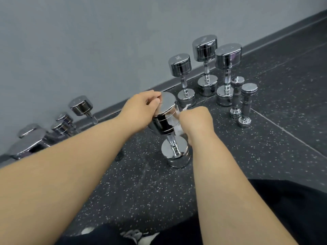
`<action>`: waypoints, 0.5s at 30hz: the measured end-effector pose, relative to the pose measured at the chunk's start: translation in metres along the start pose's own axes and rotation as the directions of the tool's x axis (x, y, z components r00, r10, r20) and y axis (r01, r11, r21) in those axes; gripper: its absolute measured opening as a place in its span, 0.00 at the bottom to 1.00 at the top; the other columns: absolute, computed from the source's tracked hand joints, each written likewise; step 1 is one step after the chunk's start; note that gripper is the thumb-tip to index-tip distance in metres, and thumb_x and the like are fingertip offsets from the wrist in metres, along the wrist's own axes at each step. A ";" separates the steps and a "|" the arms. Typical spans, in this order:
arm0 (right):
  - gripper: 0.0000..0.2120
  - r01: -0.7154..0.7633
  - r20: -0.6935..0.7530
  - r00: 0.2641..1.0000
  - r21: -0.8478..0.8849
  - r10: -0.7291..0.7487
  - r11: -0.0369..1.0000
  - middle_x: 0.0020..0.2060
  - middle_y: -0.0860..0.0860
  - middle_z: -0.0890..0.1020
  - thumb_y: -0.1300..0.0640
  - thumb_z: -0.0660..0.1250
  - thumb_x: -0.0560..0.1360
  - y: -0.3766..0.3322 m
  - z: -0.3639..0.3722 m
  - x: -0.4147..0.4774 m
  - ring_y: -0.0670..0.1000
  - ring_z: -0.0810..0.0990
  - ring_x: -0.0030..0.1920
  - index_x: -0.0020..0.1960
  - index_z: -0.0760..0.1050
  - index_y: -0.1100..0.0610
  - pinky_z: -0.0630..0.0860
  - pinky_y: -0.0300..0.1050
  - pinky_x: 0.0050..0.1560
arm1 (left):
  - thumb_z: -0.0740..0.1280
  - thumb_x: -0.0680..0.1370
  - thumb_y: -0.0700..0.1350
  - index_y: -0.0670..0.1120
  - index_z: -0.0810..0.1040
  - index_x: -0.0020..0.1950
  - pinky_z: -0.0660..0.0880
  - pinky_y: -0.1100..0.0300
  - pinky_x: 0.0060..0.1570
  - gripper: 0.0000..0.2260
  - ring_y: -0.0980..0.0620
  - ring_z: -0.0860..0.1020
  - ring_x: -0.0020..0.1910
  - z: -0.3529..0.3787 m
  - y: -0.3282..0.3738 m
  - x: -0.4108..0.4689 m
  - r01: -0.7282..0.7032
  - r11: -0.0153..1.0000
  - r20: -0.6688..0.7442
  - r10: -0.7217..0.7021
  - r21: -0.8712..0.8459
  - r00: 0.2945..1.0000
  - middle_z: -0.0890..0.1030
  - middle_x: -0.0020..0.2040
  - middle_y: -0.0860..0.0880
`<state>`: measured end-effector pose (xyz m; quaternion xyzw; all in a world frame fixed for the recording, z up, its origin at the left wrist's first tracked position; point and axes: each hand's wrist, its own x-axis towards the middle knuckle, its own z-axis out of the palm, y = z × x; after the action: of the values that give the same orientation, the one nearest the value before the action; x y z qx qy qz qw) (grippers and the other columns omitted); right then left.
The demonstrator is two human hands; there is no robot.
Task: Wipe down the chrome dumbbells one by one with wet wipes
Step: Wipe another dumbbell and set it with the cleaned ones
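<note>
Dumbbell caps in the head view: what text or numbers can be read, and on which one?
"KG", preceded by an unreadable digit: top cap of the left standing dumbbell.
Tallest dumbbell: a marking, too blurred to read.
Dumbbell to its right: faint marks, unreadable.
Dumbbell being wiped: no text visible.

A single wide-angle view from the person's head looks forward and down along both bare forearms onto the speckled floor (141, 191). The view is tilted: the foot of the grey wall (88, 41) runs slantwise from lower left to upper right. The left hand (141, 110) and right hand (196, 119) meet close in, near mid-frame. Dark-clad legs (292, 209) fill the bottom edge.
</note>
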<state>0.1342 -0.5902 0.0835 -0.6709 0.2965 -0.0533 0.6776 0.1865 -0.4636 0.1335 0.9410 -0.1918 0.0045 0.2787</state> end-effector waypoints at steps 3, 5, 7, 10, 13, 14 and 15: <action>0.11 -0.121 0.076 0.991 0.167 0.110 0.978 0.42 0.53 0.79 0.52 0.56 0.79 -0.008 0.016 -0.010 0.51 0.76 0.34 0.48 0.75 0.56 0.80 0.51 0.44 | 0.66 0.78 0.58 0.55 0.74 0.64 0.76 0.53 0.55 0.16 0.53 0.78 0.56 0.012 -0.014 -0.020 0.276 0.806 0.032 -0.305 -0.523 0.952 0.78 0.59 0.55; 0.19 -0.216 0.158 0.971 0.270 0.178 0.938 0.49 0.53 0.82 0.44 0.54 0.80 -0.014 0.019 -0.007 0.54 0.83 0.43 0.56 0.76 0.55 0.82 0.52 0.52 | 0.66 0.78 0.60 0.50 0.76 0.58 0.80 0.51 0.48 0.16 0.47 0.82 0.51 0.018 -0.016 -0.028 0.450 0.516 0.259 -0.401 -0.729 0.879 0.83 0.54 0.48; 0.21 -0.231 0.267 0.949 0.223 0.169 0.947 0.45 0.51 0.84 0.37 0.55 0.80 -0.019 0.019 -0.003 0.53 0.83 0.45 0.51 0.77 0.52 0.80 0.54 0.55 | 0.66 0.77 0.60 0.50 0.77 0.52 0.80 0.52 0.46 0.14 0.48 0.84 0.43 0.023 -0.020 -0.032 0.493 0.336 0.360 -0.386 -0.802 0.849 0.86 0.42 0.50; 0.19 -0.217 0.404 0.900 0.086 0.165 0.972 0.44 0.51 0.82 0.32 0.60 0.76 -0.023 0.011 0.004 0.56 0.84 0.46 0.47 0.75 0.47 0.80 0.57 0.56 | 0.68 0.74 0.62 0.49 0.78 0.56 0.80 0.53 0.47 0.19 0.47 0.84 0.46 0.028 -0.029 -0.027 0.505 0.268 0.406 -0.349 -0.821 0.845 0.85 0.47 0.48; 0.23 -0.238 0.481 0.845 -0.054 0.234 0.970 0.49 0.54 0.85 0.31 0.65 0.72 -0.027 0.003 0.016 0.61 0.85 0.48 0.55 0.77 0.49 0.80 0.59 0.55 | 0.70 0.65 0.67 0.46 0.77 0.61 0.78 0.52 0.50 0.32 0.48 0.84 0.48 0.030 -0.044 -0.018 0.571 0.295 0.497 -0.292 -0.766 0.817 0.85 0.52 0.45; 0.26 -0.255 0.508 0.817 -0.107 0.274 0.961 0.48 0.56 0.86 0.32 0.66 0.71 -0.028 0.000 0.021 0.61 0.85 0.48 0.57 0.77 0.52 0.80 0.58 0.55 | 0.69 0.62 0.67 0.45 0.77 0.61 0.78 0.52 0.50 0.35 0.48 0.84 0.47 0.029 -0.047 -0.015 0.588 0.309 0.524 -0.271 -0.748 0.808 0.85 0.50 0.45; 0.28 -0.268 0.519 0.799 -0.142 0.302 0.953 0.47 0.57 0.86 0.32 0.67 0.71 -0.029 -0.003 0.025 0.60 0.86 0.48 0.58 0.77 0.54 0.81 0.56 0.54 | 0.69 0.61 0.67 0.46 0.77 0.61 0.78 0.53 0.49 0.35 0.48 0.85 0.45 0.028 -0.049 -0.012 0.600 0.308 0.548 -0.245 -0.738 0.800 0.85 0.50 0.45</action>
<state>0.1632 -0.6072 0.1024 -0.6271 0.1947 0.2475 0.7124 0.1907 -0.4366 0.0825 0.6501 0.0502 -0.3309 0.6822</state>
